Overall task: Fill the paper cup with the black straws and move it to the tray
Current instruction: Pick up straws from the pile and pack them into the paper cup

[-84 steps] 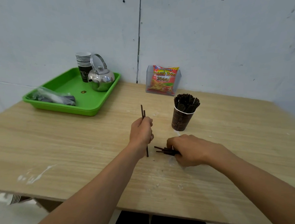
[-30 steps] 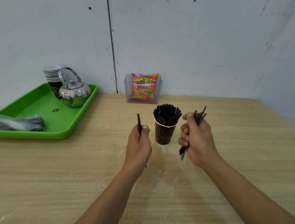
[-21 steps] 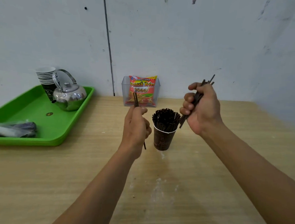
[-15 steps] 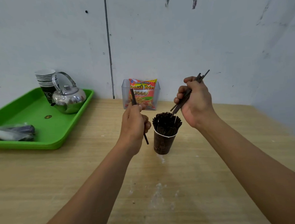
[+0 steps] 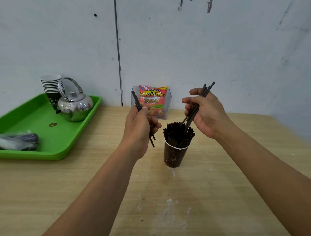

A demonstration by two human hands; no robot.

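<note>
**Two hands, two bunches of straws above a crowded cup**

A brown paper cup [image 5: 174,156] stood upright on the wooden desk [image 5: 47,194] just right of the frame's centre. It was packed to the rim with black straws [image 5: 177,134] and sat well apart from the green tray [image 5: 50,140] at the left edge.

The person's left hand [image 5: 139,129] hung just left of the cup, its fingers [image 5: 156,126] curled round a few loose straws [image 5: 136,100]. These ran steeply through the fist, their tops rising in front of the snack holder and their lower ends level with the cup's rim.

The right hand [image 5: 208,113] was raised above and to the right of the cup. Its fingers [image 5: 187,100] were wrapped round a small bundle of straws [image 5: 206,89], tilted so that the lower ends reached down among the straws packed in the cup.

On the tray, towards the upper left, stood a steel kettle [image 5: 75,105] with a stack of paper cups [image 5: 50,85] right behind it. A plastic-wrapped package [image 5: 13,141] lay at the tray's near left.

Against the pale wall [image 5: 219,43] behind the hands, a red packet of French fries snacks [image 5: 153,98] stood in a clear holder [image 5: 169,103]. White smears [image 5: 169,206] marked the desk in front of the cup.
</note>
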